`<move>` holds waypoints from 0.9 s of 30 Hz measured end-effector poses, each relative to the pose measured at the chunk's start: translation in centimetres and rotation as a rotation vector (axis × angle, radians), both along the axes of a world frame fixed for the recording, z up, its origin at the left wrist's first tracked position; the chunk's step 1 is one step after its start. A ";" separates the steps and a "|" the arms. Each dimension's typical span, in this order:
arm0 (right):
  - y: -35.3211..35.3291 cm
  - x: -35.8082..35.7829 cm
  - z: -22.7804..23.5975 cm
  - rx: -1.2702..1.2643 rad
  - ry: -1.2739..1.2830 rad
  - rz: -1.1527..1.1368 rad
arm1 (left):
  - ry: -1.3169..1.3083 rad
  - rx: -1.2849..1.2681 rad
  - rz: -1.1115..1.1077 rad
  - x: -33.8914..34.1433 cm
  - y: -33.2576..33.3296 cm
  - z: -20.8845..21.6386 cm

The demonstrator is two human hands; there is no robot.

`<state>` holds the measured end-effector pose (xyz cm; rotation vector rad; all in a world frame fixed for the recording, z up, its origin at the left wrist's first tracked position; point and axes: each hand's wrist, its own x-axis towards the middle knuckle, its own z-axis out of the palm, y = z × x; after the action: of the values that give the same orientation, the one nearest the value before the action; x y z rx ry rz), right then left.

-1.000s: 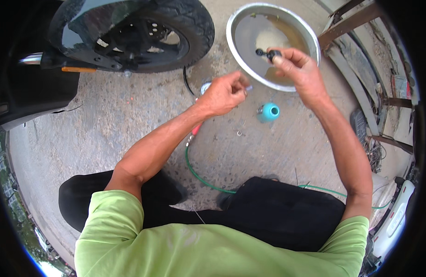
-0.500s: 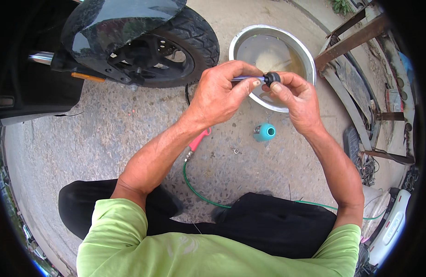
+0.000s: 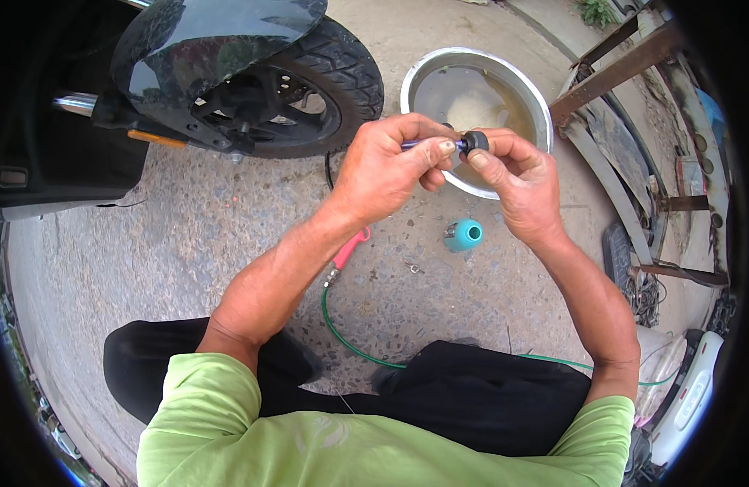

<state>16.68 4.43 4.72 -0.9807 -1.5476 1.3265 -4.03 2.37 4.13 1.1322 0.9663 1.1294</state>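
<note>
Two hands near together, both pinching | left hand (image 3: pixel 387 166) holds slim purple rod (image 3: pixel 408 145), right hand (image 3: pixel 527 178) holds black round part (image 3: pixel 477 141) at rod's end, before basin (image 3: pixel 540 114) | step: seemingly fitting or adjusting; calls for steady alignment | teal bottle (image 3: pixel 464 234) nearer, wheel (image 3: pixel 365 77) far left; grip partly hides contact

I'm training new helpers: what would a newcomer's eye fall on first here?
Probably the upper centre, where the left hand pinches a thin purple rod, its end at a black part in the right hand. Next, a round metal basin of murky water behind them, and the treaded black tyre at upper left.
</note>
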 end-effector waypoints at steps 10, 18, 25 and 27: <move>-0.4 -0.2 1.1 0.104 -0.080 -0.037 | -0.352 -0.141 0.022 1.0 -0.4 -1.3; 0.7 0.2 1.3 0.532 -0.266 -0.024 | -0.477 -0.211 -0.062 0.7 -0.1 -0.8; 0.9 0.6 2.1 0.747 -0.368 0.023 | -0.595 -0.298 -0.161 0.2 0.2 -0.7; 1.1 0.7 2.4 0.832 -0.410 0.045 | -0.610 -0.305 -0.157 0.3 0.0 -0.4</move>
<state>17.41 5.51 7.12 -0.6857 -2.1691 0.3982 -3.69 2.39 3.72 0.5502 0.5332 1.0632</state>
